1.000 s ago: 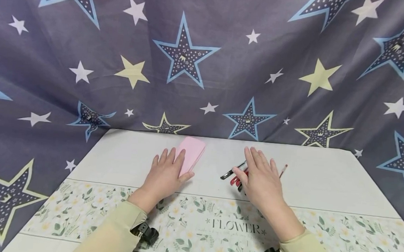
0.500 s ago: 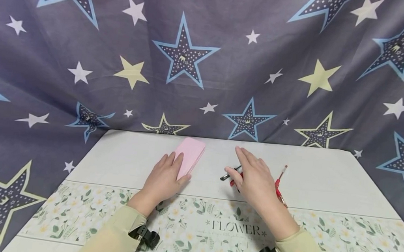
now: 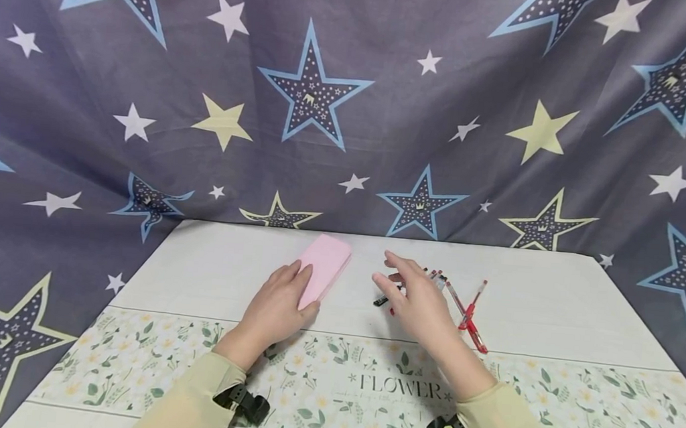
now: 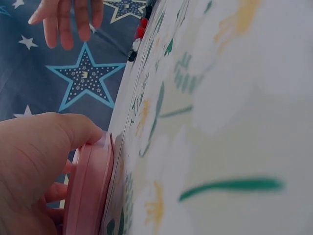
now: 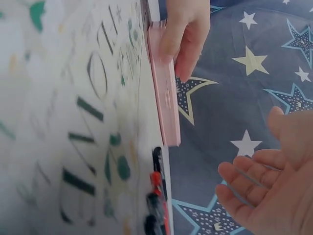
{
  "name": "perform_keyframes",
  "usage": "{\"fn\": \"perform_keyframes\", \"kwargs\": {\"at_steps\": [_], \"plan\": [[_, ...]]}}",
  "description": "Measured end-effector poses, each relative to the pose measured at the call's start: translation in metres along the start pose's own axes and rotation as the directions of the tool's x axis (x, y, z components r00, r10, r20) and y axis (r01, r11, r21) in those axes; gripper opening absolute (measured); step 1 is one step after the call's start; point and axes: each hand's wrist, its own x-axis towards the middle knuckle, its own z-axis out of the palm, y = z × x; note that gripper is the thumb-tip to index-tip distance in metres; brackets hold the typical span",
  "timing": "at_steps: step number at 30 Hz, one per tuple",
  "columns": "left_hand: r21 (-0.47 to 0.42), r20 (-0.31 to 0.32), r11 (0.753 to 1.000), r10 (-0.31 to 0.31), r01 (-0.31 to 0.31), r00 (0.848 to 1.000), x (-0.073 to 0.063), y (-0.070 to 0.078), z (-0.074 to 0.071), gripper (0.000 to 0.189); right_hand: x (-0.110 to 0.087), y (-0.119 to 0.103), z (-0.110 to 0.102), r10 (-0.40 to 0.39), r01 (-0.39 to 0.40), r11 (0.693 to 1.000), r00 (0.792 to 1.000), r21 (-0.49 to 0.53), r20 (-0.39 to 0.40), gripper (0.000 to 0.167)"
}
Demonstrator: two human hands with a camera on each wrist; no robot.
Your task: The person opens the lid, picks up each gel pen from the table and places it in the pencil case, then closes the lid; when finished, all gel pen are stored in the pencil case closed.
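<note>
A pink case point(image 3: 329, 264), probably a pencil case, lies at a slant on the white tabletop, its clasp side visible in the right wrist view. My left hand point(image 3: 274, 308) grips its near end, thumb point(image 4: 80, 131) on one side and fingers on the other. To the right, my right hand point(image 3: 423, 307) hovers over a loose group of pens, fingers spread, slightly bent and holding nothing. A black pen point(image 3: 381, 301) shows left of that hand, and red pens point(image 3: 474, 333) lie crossed to its right. The hand hides part of the group.
A floral cloth strip point(image 3: 329, 387) printed with "FLOWER" runs across the near part of the table. Behind the table's far edge hangs a dark star-patterned curtain point(image 3: 345, 180). Each wrist wears a black strap, such as the left strap point(image 3: 242, 402).
My right hand has moved left across the pens, uncovering the red ones, and its fingers have bent. My left hand has drawn in around the pink case, which has turned and shifted slightly.
</note>
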Motion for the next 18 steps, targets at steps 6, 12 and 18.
{"fn": "perform_keyframes", "kwargs": {"at_steps": [6, 12, 18], "plan": [[-0.011, -0.019, 0.999, 0.038, -0.039, 0.999, -0.002, 0.002, 0.001, 0.068, 0.002, -0.003, 0.011, 0.112, -0.126, 0.969, 0.991, 0.213, 0.077, 0.059], [-0.029, -0.028, 0.998, 0.049, -0.050, 0.998, -0.004, 0.006, 0.002, 0.066, 0.003, -0.007, 0.024, 0.209, -0.265, 0.854, 0.963, 0.448, 0.171, 0.059], [-0.042, -0.022, 0.998, 0.051, -0.051, 0.998, -0.004, 0.007, 0.005, 0.066, 0.008, -0.010, 0.036, 0.305, -0.421, 0.649, 0.907, 0.634, 0.290, 0.060]]}}
